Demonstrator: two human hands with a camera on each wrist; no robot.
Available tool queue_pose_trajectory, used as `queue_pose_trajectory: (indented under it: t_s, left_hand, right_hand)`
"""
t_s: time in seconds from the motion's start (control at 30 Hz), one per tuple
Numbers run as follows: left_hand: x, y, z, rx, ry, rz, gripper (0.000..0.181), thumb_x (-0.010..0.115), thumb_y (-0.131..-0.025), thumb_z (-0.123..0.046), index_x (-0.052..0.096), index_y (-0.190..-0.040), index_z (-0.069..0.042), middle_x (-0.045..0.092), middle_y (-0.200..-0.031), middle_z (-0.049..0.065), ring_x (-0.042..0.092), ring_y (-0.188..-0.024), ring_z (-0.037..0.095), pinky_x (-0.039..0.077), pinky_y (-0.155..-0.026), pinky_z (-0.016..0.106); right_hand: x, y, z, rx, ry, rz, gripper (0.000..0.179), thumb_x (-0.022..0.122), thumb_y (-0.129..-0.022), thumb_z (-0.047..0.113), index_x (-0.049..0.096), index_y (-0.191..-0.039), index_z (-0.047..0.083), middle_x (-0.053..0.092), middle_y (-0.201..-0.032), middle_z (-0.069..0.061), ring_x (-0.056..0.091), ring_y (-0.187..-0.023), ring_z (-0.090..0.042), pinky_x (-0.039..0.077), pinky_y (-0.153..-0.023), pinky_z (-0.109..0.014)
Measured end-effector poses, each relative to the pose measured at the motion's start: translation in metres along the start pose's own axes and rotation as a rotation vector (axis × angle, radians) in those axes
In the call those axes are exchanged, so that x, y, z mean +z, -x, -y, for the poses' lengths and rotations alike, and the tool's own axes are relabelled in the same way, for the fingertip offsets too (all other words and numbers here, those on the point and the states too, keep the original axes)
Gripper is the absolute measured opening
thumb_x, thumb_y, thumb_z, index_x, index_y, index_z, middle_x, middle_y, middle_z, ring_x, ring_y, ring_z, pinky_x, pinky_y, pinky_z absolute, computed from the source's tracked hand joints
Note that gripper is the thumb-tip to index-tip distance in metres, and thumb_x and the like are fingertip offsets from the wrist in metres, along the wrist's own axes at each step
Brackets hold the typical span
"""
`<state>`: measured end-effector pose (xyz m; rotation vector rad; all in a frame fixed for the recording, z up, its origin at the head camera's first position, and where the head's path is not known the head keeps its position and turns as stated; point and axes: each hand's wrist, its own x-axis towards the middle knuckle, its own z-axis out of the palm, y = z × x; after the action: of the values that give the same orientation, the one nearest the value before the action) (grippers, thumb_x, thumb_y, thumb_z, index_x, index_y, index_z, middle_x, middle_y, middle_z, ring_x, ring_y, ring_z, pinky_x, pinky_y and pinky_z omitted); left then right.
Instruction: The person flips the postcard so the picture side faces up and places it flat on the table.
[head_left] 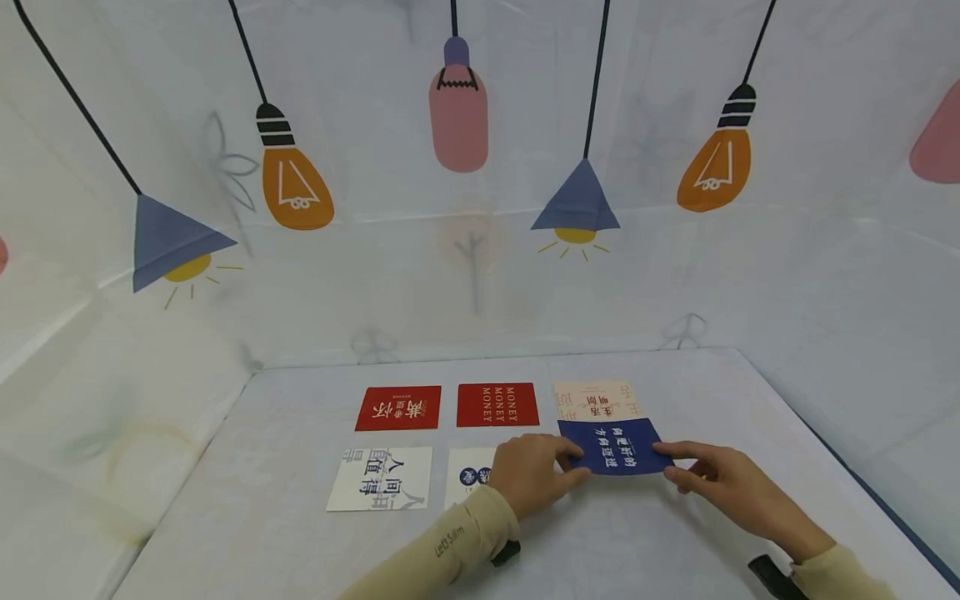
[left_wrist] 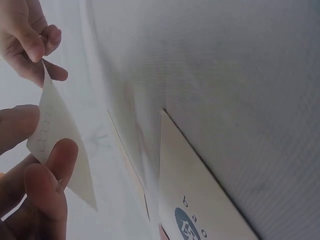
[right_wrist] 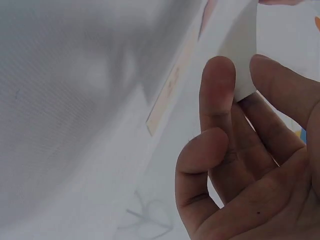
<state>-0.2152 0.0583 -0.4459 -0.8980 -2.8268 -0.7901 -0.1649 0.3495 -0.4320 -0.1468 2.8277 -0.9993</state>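
Both hands hold a dark blue card (head_left: 611, 447) with white characters over the table. My left hand (head_left: 534, 471) pinches its left edge between thumb and fingers, and my right hand (head_left: 723, 485) pinches the right edge. The card overlaps the lower part of a beige card (head_left: 597, 398) in the head view. Its pale back (left_wrist: 60, 127) faces the left wrist camera, which also catches the right hand at the far corner. From the right wrist, a white corner (right_wrist: 244, 75) shows between thumb and finger. A white card with blue circles (head_left: 459, 477) lies partly hidden behind the left hand.
Two red cards, one with gold characters (head_left: 398, 408) and one reading MONEY (head_left: 498, 405), lie in the back row left of the beige one. A white card with blue characters (head_left: 381, 479) is at front left. Behind the white table (head_left: 247, 500) hangs a lamp-printed curtain (head_left: 510, 292).
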Motion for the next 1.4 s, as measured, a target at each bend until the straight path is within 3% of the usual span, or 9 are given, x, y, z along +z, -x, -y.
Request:
queue_pose_trajectory:
  t_s: [0.23, 0.4, 0.5, 0.8, 1.0, 1.2, 1.4]
  left_hand:
    - [0.006, 0.002, -0.004, 0.038, -0.113, -0.001, 0.029, 0.079, -0.087, -0.045, 0.078, -0.108, -0.026, 0.067, -0.078, -0.019, 0.048, -0.059, -0.007, 0.037, -0.051, 0.015]
    - [0.012, 0.006, -0.012, 0.118, -0.298, -0.039, 0.028, 0.079, -0.085, -0.048, 0.080, -0.103, -0.027, 0.073, -0.081, -0.014, 0.054, -0.057, -0.005, 0.035, -0.048, 0.015]
    - [0.015, 0.008, -0.016, 0.146, -0.352, -0.059, 0.027, 0.079, -0.085, -0.049, 0.081, -0.101, -0.028, 0.074, -0.081, -0.013, 0.059, -0.057, -0.002, 0.035, -0.046, 0.015]
    - [0.017, 0.007, -0.019, 0.092, -0.282, 0.000, 0.024, 0.078, -0.086, -0.048, 0.080, -0.101, -0.030, 0.072, -0.078, -0.014, 0.052, -0.055, -0.003, 0.034, -0.047, 0.017]
    - [0.019, 0.005, -0.015, 0.053, -0.225, 0.051, 0.023, 0.074, -0.089, -0.049, 0.080, -0.103, -0.032, 0.072, -0.079, -0.015, 0.050, -0.057, -0.002, 0.035, -0.048, 0.018]
    - [0.021, 0.003, -0.014, 0.043, -0.221, 0.069, 0.022, 0.072, -0.091, -0.049, 0.080, -0.102, -0.032, 0.073, -0.082, -0.015, 0.055, -0.060, -0.001, 0.037, -0.050, 0.019]
    - [0.024, 0.002, -0.011, 0.050, -0.253, 0.098, 0.022, 0.070, -0.091, -0.052, 0.080, -0.102, -0.035, 0.074, -0.086, -0.016, 0.061, -0.066, -0.001, 0.039, -0.051, 0.019]
  right_hand:
    - [0.006, 0.003, 0.004, -0.037, 0.116, -0.068, 0.040, 0.075, -0.092, 0.032, 0.070, -0.129, 0.015, 0.070, -0.117, -0.004, 0.058, -0.078, -0.012, 0.046, -0.060, -0.026]
    - [0.010, 0.007, 0.006, -0.067, 0.198, -0.083, 0.036, 0.078, -0.090, 0.025, 0.072, -0.125, 0.015, 0.070, -0.108, 0.002, 0.052, -0.071, -0.006, 0.043, -0.058, -0.024]
    - [0.011, 0.010, 0.005, -0.087, 0.234, -0.084, 0.035, 0.078, -0.089, 0.022, 0.072, -0.123, 0.015, 0.069, -0.105, 0.004, 0.049, -0.068, -0.002, 0.042, -0.058, -0.024]
    - [0.013, 0.009, 0.001, -0.046, 0.254, -0.036, 0.032, 0.075, -0.091, 0.021, 0.074, -0.123, 0.015, 0.069, -0.105, 0.002, 0.049, -0.067, -0.005, 0.043, -0.058, -0.024]
    - [0.012, 0.007, 0.001, -0.021, 0.248, 0.014, 0.030, 0.072, -0.094, 0.020, 0.073, -0.124, 0.016, 0.071, -0.117, -0.007, 0.057, -0.081, -0.012, 0.053, -0.071, -0.033]
    - [0.012, 0.006, -0.001, -0.049, 0.213, 0.031, 0.029, 0.068, -0.097, 0.018, 0.072, -0.125, 0.013, 0.069, -0.121, -0.012, 0.066, -0.097, -0.023, 0.057, -0.081, -0.046]
    - [0.013, 0.005, -0.004, -0.061, 0.210, 0.049, 0.029, 0.068, -0.097, 0.020, 0.072, -0.125, 0.014, 0.070, -0.120, -0.010, 0.067, -0.101, -0.025, 0.056, -0.082, -0.047]
